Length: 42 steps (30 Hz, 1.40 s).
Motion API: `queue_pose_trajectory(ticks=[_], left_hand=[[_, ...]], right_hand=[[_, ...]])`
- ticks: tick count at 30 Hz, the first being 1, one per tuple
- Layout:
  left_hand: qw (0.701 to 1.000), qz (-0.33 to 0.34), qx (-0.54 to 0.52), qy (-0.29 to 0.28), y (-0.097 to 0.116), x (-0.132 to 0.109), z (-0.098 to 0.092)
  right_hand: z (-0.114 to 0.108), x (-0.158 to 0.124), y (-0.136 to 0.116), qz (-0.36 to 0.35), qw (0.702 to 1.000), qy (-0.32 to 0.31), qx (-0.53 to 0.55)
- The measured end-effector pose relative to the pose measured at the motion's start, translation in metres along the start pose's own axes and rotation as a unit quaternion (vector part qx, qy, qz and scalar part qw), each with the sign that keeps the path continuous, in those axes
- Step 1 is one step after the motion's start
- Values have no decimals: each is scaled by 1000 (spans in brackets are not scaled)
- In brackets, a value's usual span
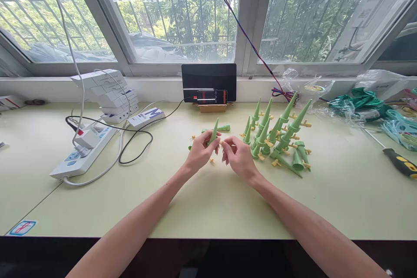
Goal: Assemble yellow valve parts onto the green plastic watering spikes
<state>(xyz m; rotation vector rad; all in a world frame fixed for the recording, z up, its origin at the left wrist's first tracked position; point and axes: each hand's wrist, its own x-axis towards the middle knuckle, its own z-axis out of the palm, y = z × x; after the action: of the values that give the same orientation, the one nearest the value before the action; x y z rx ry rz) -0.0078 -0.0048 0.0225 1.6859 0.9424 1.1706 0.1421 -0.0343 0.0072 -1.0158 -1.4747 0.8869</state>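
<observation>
My left hand (201,152) is closed around a green cone-shaped plastic spike (214,131), its tip pointing up and away. My right hand (237,154) is pinched right beside it, fingertips at a small yellow piece (222,142) near the spike's base. A few small yellow pieces (212,161) lie on the pale green table (208,208) under my hands. Another green spike (221,128) lies flat just beyond. To the right stands and lies a cluster of several green spikes with yellow fittings (278,137).
A white power strip (84,150) with plugs and black and white cables lies at the left, with stacked white boxes (107,91) behind. A phone on a stand (211,96) sits before a black panel. Plastic bags (355,102) and a black-and-yellow screwdriver (399,163) are at the right.
</observation>
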Motion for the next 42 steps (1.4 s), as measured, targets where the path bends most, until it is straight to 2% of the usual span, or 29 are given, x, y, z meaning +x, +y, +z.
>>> queue_pose_trajectory(ticks=[5,10,15,25,31,36,42], left_hand=[[1000,0,4,-10,2,0,1],[1000,-3,4,8,0,1,1],[1000,-7,8,6,-2,0,0],[1000,7,11,-1,-4,-1,2],[1000,-6,3,16,-3,1,-1],[1000,-8,-7,11,-1,1,-1],[1000,-4,8,-3,-1,-1,1]], right_hand=[[0,-1,1,18,999,-1,-44],[1,0,1,13,1000,16,-18],[1,0,0,-8,1000,0,-3],[1,-1,2,21,998,-8,-52],[1,-1,-1,6,1000,16,-18],[1,0,0,-14,1000,2,-3],[0,0,1,6,999,-5,-51]])
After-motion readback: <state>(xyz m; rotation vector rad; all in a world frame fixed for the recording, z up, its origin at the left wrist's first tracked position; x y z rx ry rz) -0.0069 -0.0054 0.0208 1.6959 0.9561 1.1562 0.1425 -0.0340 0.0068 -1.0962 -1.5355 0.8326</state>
